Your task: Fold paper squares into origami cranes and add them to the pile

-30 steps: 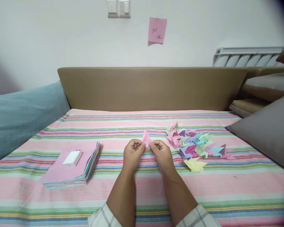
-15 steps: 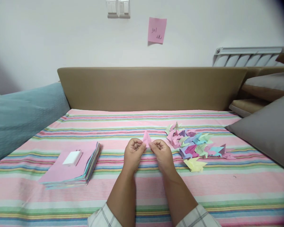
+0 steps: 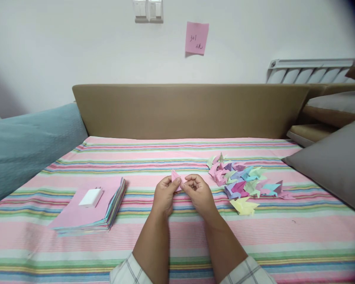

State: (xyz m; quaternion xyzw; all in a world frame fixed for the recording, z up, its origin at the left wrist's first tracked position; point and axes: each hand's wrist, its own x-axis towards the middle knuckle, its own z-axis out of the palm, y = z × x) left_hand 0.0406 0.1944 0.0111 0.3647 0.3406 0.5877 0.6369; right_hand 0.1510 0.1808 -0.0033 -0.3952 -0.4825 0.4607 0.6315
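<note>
My left hand [image 3: 165, 194] and my right hand [image 3: 197, 191] meet over the striped bed sheet [image 3: 177, 236], fingers curled. Between their fingertips they pinch a small folded pink paper piece [image 3: 175, 176], whose tip pokes up above the left thumb. Both hands are closed on it. A pile of several folded paper cranes [image 3: 242, 181] in pink, purple, green and blue lies to the right of my right hand, with a yellow crane [image 3: 244, 206] at its near edge.
A stack of coloured square papers [image 3: 88, 211], pink on top, lies at left with a white charger plug [image 3: 90, 197] on it. A tan headboard [image 3: 189, 110] runs behind. A teal blanket [image 3: 26, 146] is left, a grey pillow [image 3: 334, 165] right.
The pink piece has shifted left and tilted, now sitting lower over my left thumb; my right hand has moved slightly left toward it.
</note>
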